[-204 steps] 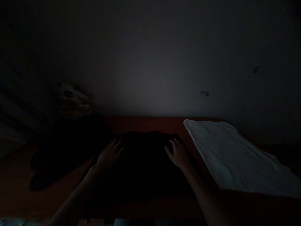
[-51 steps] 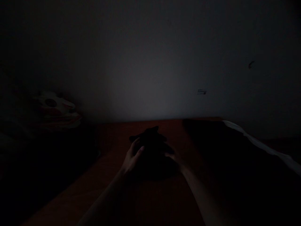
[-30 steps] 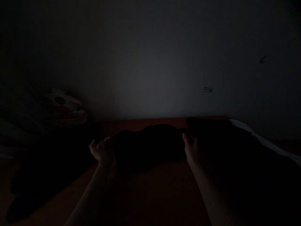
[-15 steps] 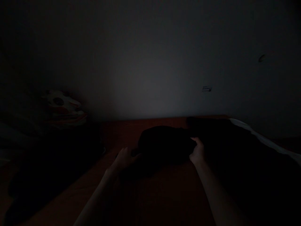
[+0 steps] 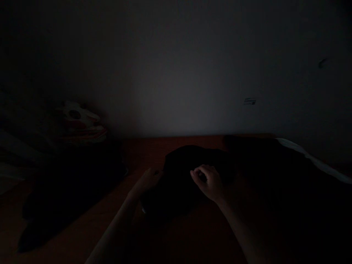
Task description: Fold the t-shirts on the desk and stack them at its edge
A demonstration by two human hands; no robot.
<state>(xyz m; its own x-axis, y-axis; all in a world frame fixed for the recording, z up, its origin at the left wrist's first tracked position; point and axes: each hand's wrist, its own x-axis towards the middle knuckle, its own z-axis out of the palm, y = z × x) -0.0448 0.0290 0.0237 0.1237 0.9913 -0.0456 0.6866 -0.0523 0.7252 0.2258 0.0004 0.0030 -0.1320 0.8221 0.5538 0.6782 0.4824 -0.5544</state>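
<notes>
A black piece of cloth [image 5: 183, 161], likely a garment, lies bunched in the middle of a reddish-brown surface [image 5: 143, 148]. It is so dark that its folds do not show. At its left edge, my left hand [image 5: 148, 179] has fingers and thumb closed on the cloth. Over the middle of the cloth, my right hand [image 5: 210, 183] is curled, thumb and fingers brought together in a pinch. Whatever is between those fingertips cannot be made out against the black.
On the left lies another dark heap [image 5: 74, 183], with a white-and-red patterned item [image 5: 82, 121] behind it. A large dark cloth [image 5: 275, 176] with a white edge [image 5: 305, 154] spreads at right. A pale wall [image 5: 176, 73] carrying a small label [image 5: 249, 101] rises behind.
My right hand has moved left from the cloth's right edge to over its middle. My left hand stays near the left edge. The view has shifted slightly.
</notes>
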